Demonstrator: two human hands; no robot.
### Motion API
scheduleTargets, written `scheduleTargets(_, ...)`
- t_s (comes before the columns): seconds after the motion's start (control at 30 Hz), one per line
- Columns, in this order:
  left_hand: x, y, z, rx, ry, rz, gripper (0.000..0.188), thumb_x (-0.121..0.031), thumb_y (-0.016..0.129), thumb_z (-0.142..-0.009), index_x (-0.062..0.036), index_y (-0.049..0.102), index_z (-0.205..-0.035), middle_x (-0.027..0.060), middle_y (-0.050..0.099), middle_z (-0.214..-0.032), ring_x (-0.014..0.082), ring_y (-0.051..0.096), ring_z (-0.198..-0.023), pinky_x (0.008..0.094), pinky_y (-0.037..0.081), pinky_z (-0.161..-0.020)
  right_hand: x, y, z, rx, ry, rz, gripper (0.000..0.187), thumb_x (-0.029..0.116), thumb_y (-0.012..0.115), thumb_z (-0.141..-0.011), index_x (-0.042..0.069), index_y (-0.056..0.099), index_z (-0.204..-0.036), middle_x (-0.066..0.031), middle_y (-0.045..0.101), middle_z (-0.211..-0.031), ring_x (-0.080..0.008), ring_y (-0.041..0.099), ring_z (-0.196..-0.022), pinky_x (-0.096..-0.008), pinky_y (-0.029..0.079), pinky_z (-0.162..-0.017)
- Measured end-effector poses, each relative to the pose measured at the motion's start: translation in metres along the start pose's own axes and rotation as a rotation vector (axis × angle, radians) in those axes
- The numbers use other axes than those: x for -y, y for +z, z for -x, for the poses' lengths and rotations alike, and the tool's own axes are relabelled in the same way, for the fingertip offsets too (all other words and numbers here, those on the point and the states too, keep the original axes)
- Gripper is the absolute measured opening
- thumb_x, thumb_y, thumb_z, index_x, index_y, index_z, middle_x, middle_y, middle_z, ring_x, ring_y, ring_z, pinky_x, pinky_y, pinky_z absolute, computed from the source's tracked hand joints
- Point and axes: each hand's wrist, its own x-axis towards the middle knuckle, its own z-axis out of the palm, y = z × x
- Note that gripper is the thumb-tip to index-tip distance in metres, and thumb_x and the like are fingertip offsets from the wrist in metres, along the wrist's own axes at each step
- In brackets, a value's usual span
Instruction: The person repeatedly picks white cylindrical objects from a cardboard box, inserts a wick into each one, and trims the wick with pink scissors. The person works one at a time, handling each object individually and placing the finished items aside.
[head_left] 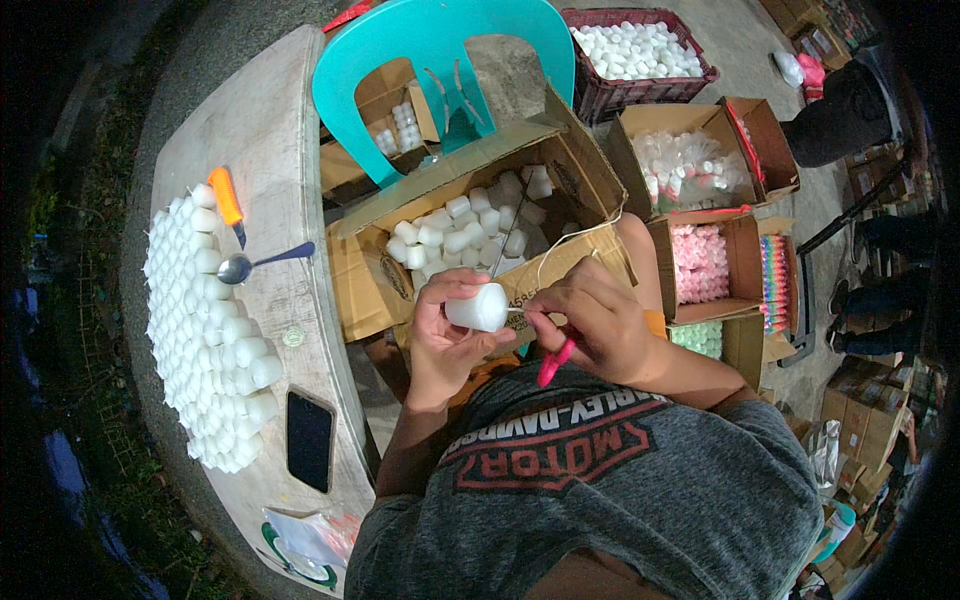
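My left hand point(447, 342) is closed round a white cylinder that looks like a wax candle point(480, 308), tilted so one end turns toward my right hand. A thin dark rod point(499, 247) shows beyond the candle, over the box. With its fingers pinched, my right hand point(597, 325) grips a white cord point(545, 262) close to the candle's end. The cord loops up over the edge of the cardboard box point(372, 300). A bright pink strip point(555, 362) hangs at my right fingers; how it is held is hidden. Several white candles point(460, 235) lie loose in the box.
On the table point(270, 130) at left are many white candles point(205, 330), an orange-handled knife point(226, 203), a spoon point(262, 262) and a phone point(310, 441). A teal chair point(345, 60) stands beyond the box. Boxes of pink pieces point(700, 262) and a maroon crate point(640, 92) stand right.
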Motion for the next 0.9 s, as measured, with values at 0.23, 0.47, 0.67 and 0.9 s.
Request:
scheduleTargets(0.23,-0.006,0.003,-0.003,0.033,0.017,-0.055,0.049,-0.011,0.074,-0.073,-0.0049,0.043,-0.111,0.0139,0.039,-0.119,0.0217,0.048,-0.107,0.0344,0.058,-0.075,-0.001,-0.002,0.000,0.038,0.033,-0.044,0.020,0.003,0.070,-0.069,0.002,0.063,-0.088,-0.0062,0.057,-0.073,-0.0207,0.050,-0.062,-0.0298,0.040,-0.055)
scheduleTargets(0.47,-0.008,0.005,-0.002,0.018,0.027,-0.103,0.053,-0.013,0.077,-0.067,-0.0043,0.046,-0.110,0.0126,0.045,-0.116,0.0213,0.049,-0.108,0.0324,0.054,-0.081,-0.006,0.000,-0.001,0.123,0.043,-0.066,0.029,0.000,0.071,-0.065,0.001,0.064,-0.092,-0.0088,0.061,-0.079,-0.0221,0.054,-0.066,-0.0307,0.043,-0.059)
scheduleTargets(0.67,-0.006,0.003,-0.004,-0.024,0.027,-0.180,0.059,-0.012,0.082,-0.059,-0.0045,0.049,-0.108,0.0112,0.051,-0.113,0.0194,0.051,-0.106,0.0316,0.047,-0.086,0.001,0.004,0.001,0.065,0.364,-0.347,0.024,0.006,0.070,-0.072,0.003,0.062,-0.094,-0.0104,0.063,-0.085,-0.0237,0.059,-0.074,-0.0325,0.047,-0.065)
scheduleTargets(0.9,-0.017,-0.002,-0.006,-0.051,-0.001,-0.240,0.061,-0.010,0.082,-0.057,-0.0041,0.050,-0.109,0.0116,0.051,-0.113,0.0199,0.053,-0.104,0.0311,0.049,-0.083,-0.010,-0.012,0.006,0.106,0.202,-0.152,0.020,0.005,0.069,-0.073,0.005,0.066,-0.092,-0.0088,0.062,-0.083,-0.0228,0.058,-0.072,-0.0311,0.047,-0.064)
